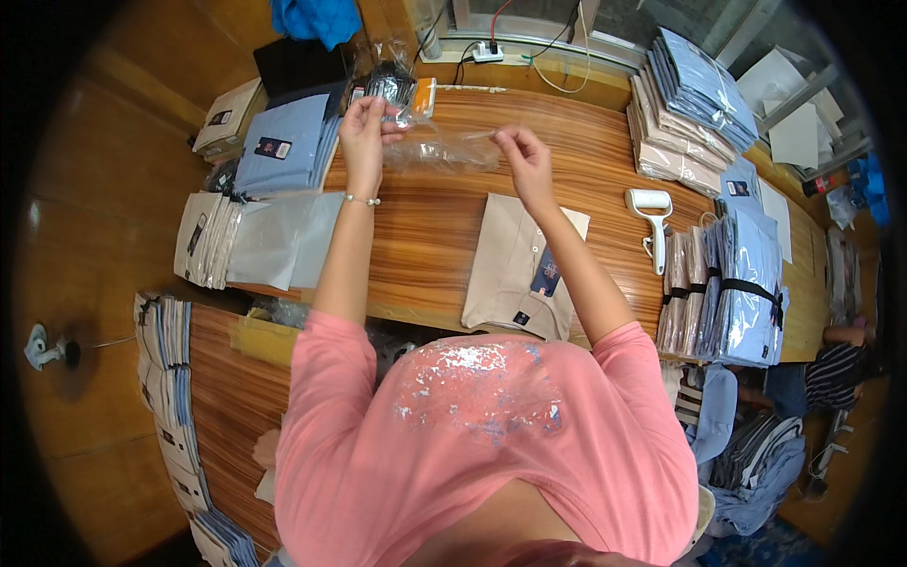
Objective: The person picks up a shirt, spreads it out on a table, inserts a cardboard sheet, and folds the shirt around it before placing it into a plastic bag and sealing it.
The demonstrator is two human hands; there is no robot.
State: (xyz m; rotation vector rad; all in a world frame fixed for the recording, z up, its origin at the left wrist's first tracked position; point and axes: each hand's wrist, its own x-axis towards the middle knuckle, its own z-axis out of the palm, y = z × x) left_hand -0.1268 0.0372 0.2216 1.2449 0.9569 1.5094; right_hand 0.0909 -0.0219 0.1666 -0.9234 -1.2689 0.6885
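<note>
Both hands' fingers pinch a clear plastic bag [442, 149], seemingly stretched between left hand [361, 121] and right hand [522, 154].

Open lane: bare wooden tabletop [425, 236] ctr. Blocked L by folded blue shirt stack [283, 146]; R by white lint roller [652, 213], strapped bagged-shirt bundle [732, 288].

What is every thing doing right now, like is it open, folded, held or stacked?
Left hand: raised, pinching one end of the bag.
Right hand: raised, pinching the other end.
Clear plastic bag: empty, stretched between both hands above the table.
Beige shirt: folded, lying flat, unbagged.
Lint roller: lying flat, untouched.
Bundle of bagged shirts: standing on edge, strapped with a black band.
Stack of bagged shirts: piled, leaning.
Blue shirt: folded, on a pile.
</note>
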